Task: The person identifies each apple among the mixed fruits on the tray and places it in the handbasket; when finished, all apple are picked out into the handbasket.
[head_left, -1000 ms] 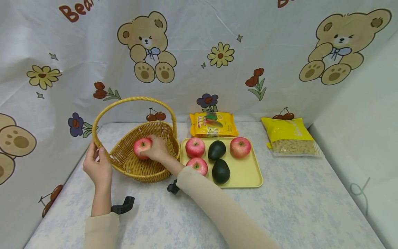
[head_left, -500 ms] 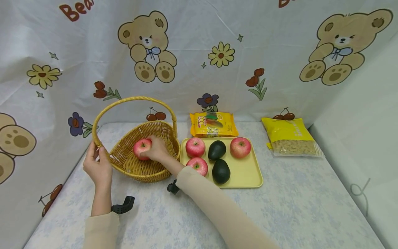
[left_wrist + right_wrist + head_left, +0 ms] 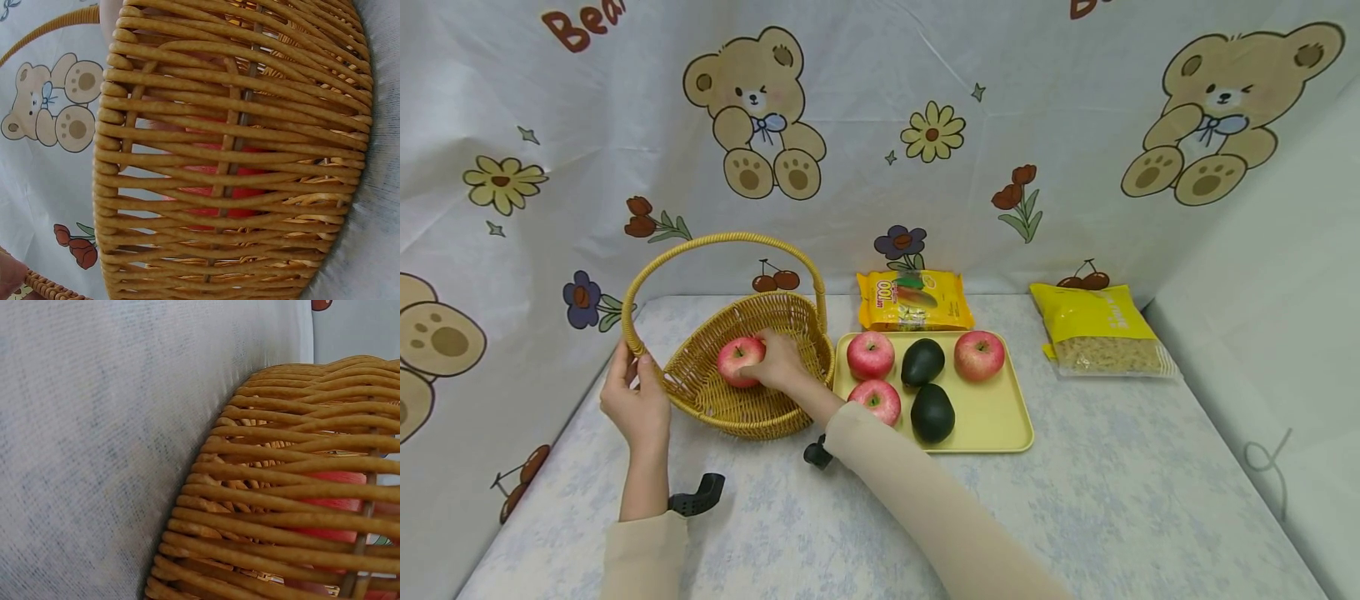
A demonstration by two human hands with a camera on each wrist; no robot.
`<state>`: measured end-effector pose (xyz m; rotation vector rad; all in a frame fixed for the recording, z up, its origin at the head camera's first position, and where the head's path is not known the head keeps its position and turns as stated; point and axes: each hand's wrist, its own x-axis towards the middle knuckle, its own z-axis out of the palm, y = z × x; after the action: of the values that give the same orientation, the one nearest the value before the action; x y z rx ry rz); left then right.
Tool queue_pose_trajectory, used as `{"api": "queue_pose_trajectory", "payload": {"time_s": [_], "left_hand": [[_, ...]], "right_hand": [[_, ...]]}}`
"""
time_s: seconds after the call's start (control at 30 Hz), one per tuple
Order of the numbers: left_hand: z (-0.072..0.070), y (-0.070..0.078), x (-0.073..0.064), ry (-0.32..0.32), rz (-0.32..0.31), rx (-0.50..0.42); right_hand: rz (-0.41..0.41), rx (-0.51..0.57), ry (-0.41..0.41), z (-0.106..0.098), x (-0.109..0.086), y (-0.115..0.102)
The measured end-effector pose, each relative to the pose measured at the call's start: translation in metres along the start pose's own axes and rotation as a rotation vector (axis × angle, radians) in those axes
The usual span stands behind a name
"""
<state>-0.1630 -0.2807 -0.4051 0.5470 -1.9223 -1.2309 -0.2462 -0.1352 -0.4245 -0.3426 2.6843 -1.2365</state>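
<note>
A yellow wicker basket (image 3: 752, 423) with a tall arched handle (image 3: 730, 237) stands at the left of the table. At the handle's left foot, the fingers and thumb of my left hand (image 3: 637, 407) grip it beside the rim. My right hand (image 3: 784, 360) reaches over the rim into the basket and holds a red apple (image 3: 737, 363) low inside, thumb in front and fingers behind. Through the weave in the left wrist view, parts of the apple (image 3: 219, 187) show red. The right wrist view shows the basket's outer wall (image 3: 281, 487), which hides most of the hand.
Right of the basket, a pale yellow tray (image 3: 992, 429) bears several fruits: apples (image 3: 980, 356) and two dark avocados (image 3: 933, 413). Behind it leans an orange-yellow packet (image 3: 916, 302). A yellow bag (image 3: 1101, 329) lies at the back right, before the bear-print curtain (image 3: 850, 125).
My right hand and the apple have shifted very slightly left within the basket. The left hand keeps its hold on the handle, and the tray's fruits have not moved.
</note>
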Motion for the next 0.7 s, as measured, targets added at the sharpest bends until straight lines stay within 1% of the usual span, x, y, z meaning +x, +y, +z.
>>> {"api": "queue_pose_trajectory", "payload": {"time_s": [0.27, 0.43, 0.53, 0.7], "left_hand": [[-0.0007, 0.0011, 0.0001, -0.004, -0.015, 0.010], [-0.0009, 0.0020, 0.0000, -0.008, -0.017, -0.002], [-0.0012, 0.0026, 0.0000, -0.010, -0.020, -0.006], [-0.0022, 0.0032, 0.0006, -0.014, -0.038, -0.010]], "right_hand": [[-0.010, 0.003, -0.017, -0.0001, -0.0013, -0.0004], [-0.007, -0.003, -0.034, -0.0011, -0.0026, -0.0004], [-0.016, 0.000, -0.035, -0.0020, -0.0036, 0.0003], [-0.053, 0.038, -0.021, -0.0059, -0.0088, -0.0011]]}}
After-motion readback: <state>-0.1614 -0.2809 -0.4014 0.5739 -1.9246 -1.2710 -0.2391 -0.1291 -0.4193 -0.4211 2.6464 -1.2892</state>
